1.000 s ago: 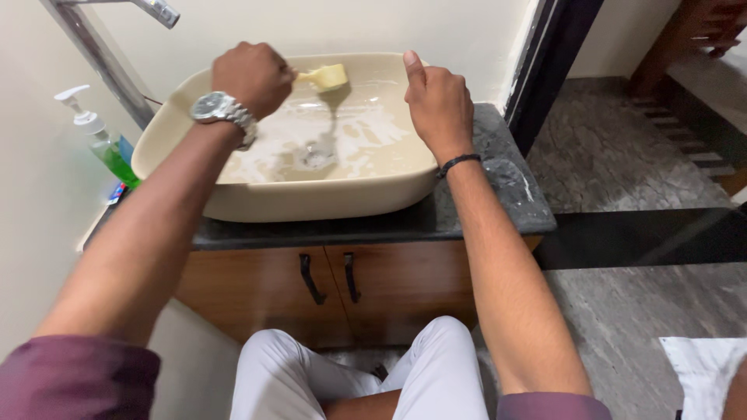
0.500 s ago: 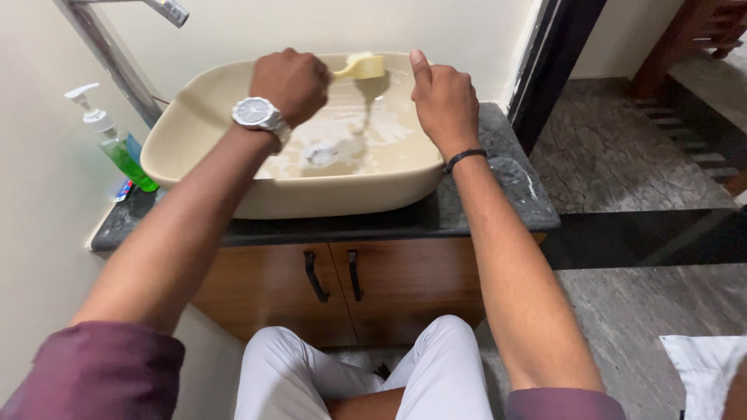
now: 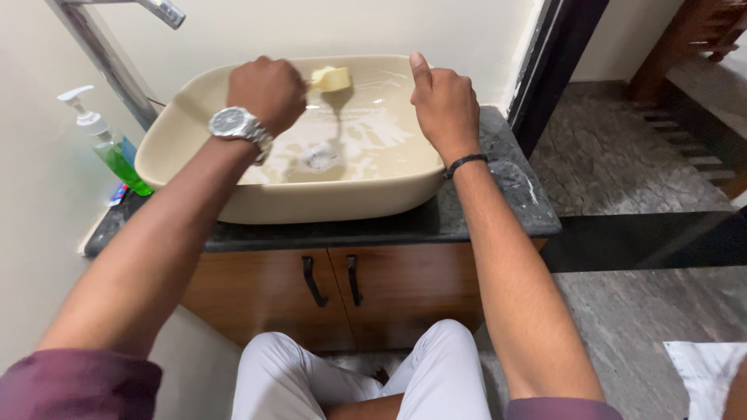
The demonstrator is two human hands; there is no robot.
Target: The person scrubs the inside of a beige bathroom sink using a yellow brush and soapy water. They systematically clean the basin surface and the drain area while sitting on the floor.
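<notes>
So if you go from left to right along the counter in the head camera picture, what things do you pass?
Soap bottle → left hand → yellow sponge → right hand → dark door frame

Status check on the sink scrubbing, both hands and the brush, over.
Left hand shut on yellow scrub brush, at the back of the basin. Right hand gripping sink rim. Soap dispenser off to the side, nothing blocking.

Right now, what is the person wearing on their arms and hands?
Both hands are bare. The left hand has a silver metal wristwatch at the wrist; the right hand has a thin black wristband. Maroon sleeves are pushed up to the upper arms.
</notes>
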